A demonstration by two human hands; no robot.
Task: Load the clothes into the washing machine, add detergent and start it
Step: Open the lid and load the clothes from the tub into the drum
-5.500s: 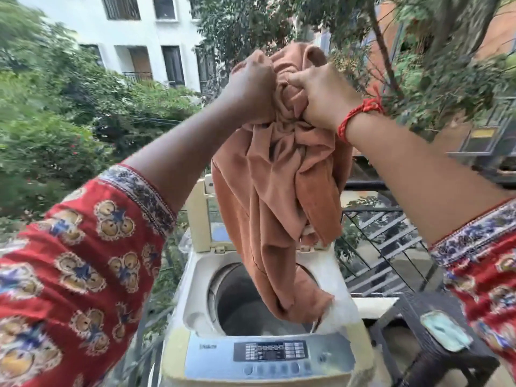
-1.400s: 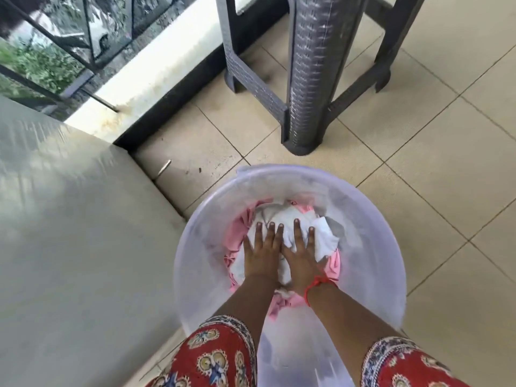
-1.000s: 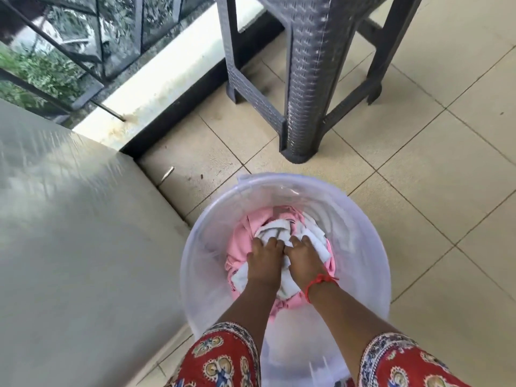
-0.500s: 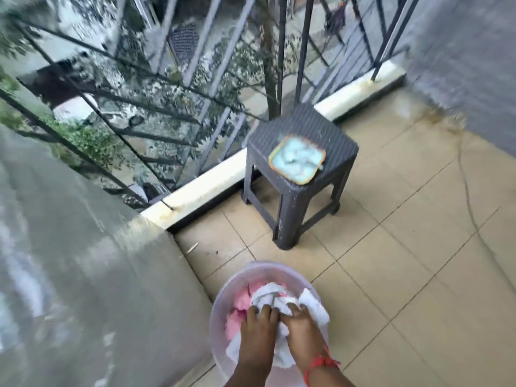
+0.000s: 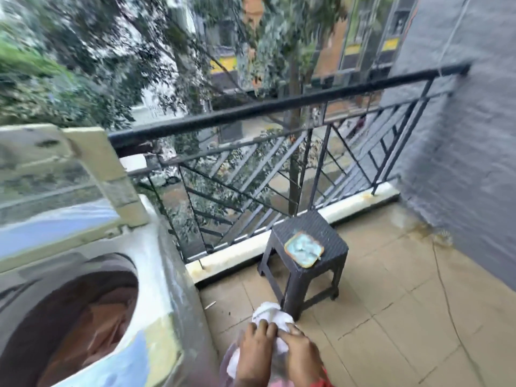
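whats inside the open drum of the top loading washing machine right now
Inside the round drum of the white top-loading washing machine lies crumpled rust-orange cloth. The picture is blurred, and the rim hides the drum's lower part, so anything beneath that cloth cannot be seen.

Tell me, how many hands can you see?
2. The left hand and the right hand sit side by side at the bottom, both gripping the white cloth beside the washing machine.

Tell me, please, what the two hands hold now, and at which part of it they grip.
Both the left hand and the right hand grip a bunched white cloth around its lower part; its top sticks out.
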